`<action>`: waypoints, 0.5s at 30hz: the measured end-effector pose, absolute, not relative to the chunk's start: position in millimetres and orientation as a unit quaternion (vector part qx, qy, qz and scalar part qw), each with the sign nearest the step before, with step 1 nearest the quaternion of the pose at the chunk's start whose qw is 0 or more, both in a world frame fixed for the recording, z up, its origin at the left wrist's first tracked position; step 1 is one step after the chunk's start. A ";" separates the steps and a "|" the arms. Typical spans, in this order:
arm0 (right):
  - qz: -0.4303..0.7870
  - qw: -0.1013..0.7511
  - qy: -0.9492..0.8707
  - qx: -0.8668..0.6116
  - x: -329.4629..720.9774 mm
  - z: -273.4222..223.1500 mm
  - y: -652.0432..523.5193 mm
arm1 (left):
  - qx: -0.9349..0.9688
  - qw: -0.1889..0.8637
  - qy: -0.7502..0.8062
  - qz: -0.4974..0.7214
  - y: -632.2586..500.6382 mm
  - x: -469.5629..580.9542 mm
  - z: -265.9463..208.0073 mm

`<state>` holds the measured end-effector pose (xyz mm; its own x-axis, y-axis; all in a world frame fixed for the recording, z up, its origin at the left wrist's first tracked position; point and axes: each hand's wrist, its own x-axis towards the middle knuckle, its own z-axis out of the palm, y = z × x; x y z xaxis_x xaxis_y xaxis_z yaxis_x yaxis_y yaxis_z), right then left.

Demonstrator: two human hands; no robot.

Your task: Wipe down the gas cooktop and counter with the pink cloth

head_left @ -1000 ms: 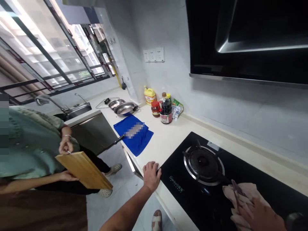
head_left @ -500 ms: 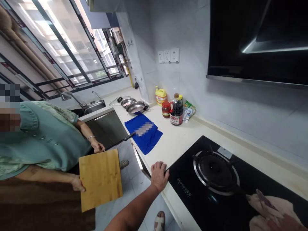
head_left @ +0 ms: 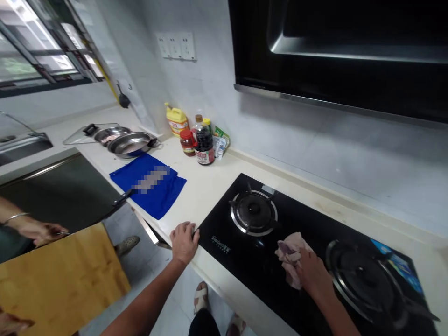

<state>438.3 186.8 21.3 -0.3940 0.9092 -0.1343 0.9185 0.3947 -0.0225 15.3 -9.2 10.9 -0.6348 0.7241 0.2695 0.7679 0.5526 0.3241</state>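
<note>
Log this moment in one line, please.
left hand: on counter beside stove | right hand: gripping crumpled pink cloth on stove between burners | co-worker's hands: holding wooden board

The cream desk (head_left: 206, 186) was fitted with a black gas hob (head_left: 301, 214). Two steel pans (head_left: 130, 144), a yellow jug (head_left: 178, 122), a red-lidded jar (head_left: 188, 143) and a soy-sauce bottle (head_left: 204, 145) were set farther along; near the pans, a blue cloth (head_left: 170, 196) was spread.
</note>
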 end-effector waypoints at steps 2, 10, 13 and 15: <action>-0.060 0.068 0.840 0.536 437.7 27.3 182.4 | -0.423 0.062 -0.883 -0.193 -8.1 15.4 12.4; -0.188 0.051 0.911 0.364 378.8 78.2 187.6 | -0.422 0.051 -0.890 -0.167 -4.2 13.5 16.8; -0.214 0.046 0.923 0.315 364.1 83.5 192.1 | -0.421 0.051 -0.891 -0.162 -2.7 10.8 15.8; -0.219 0.046 0.924 0.312 365.7 81.7 194.1 | -0.421 0.053 -0.891 -0.159 -1.9 9.7 15.4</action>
